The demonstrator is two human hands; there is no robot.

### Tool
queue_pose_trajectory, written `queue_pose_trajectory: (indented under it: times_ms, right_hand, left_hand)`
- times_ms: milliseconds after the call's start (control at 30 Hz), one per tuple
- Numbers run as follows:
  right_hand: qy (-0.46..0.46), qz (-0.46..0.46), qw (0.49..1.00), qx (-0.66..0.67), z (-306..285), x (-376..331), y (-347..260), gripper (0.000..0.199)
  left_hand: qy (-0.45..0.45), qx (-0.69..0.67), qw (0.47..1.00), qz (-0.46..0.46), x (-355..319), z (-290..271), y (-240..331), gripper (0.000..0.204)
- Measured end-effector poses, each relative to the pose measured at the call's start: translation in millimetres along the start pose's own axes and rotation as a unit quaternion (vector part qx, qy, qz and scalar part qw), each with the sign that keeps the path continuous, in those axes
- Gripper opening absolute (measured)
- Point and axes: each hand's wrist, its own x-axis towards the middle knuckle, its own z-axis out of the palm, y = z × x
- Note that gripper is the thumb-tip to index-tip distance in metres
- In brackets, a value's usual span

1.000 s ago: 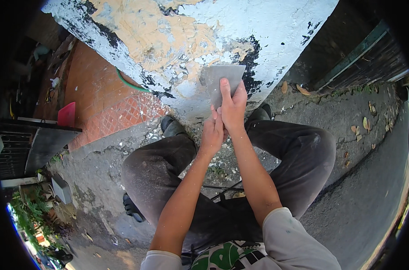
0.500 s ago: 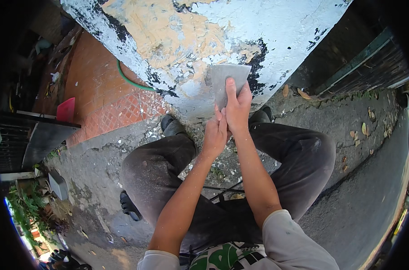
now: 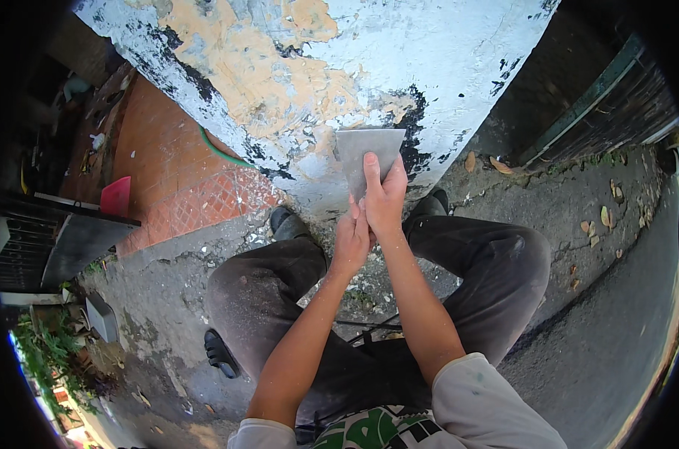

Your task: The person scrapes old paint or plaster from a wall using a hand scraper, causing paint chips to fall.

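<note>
A wide grey metal scraper blade (image 3: 369, 148) lies flat against a white wall (image 3: 399, 67) whose paint has flaked to bare orange plaster (image 3: 280, 82). My right hand (image 3: 385, 196) grips the scraper from below, index finger stretched up along the blade. My left hand (image 3: 352, 239) sits just under it, closed around the scraper's lower part, which is hidden. I am crouched, both knees in dark trousers either side of my arms.
Paint flakes litter the concrete ground (image 3: 369, 292) between my black shoes (image 3: 289, 222). A red brick-tile floor (image 3: 197, 194) with a green hose (image 3: 220, 150) lies left. A red bucket (image 3: 117, 196) stands far left. A black sandal (image 3: 221, 353) lies behind my left knee. Dry leaves (image 3: 601, 217) lie right.
Both hands have pushed the scraper upward along the wall, and the blade now sits higher on the flaking paint.
</note>
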Motion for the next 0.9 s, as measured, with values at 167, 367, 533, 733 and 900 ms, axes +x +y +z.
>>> queue_pose_trajectory:
  times_ms: [167, 367, 533, 733, 900]
  right_hand:
    - [0.004, -0.012, 1.0, -0.018, -4, 2, 10, 0.033]
    - [-0.007, 0.026, 1.0, -0.012, 0, 4, 4, 0.034]
    - [0.0, 0.01, 1.0, -0.01, 3, 4, 4, 0.033]
    - [0.006, 0.038, 0.999, 0.011, 14, 0, 15, 0.034]
    - [0.048, 0.079, 0.991, 0.094, 29, -8, 17, 0.033]
  left_hand:
    - [0.015, -0.021, 0.999, -0.026, -1, 5, 1, 0.051]
    - [0.001, -0.024, 0.999, -0.034, 1, 2, 3, 0.053]
    - [0.004, -0.014, 0.999, -0.049, 1, 1, 9, 0.052]
    - [0.016, 0.073, 0.997, -0.017, 1, -18, 14, 0.048]
    - [0.048, 0.173, 0.983, 0.027, -4, -35, 24, 0.048]
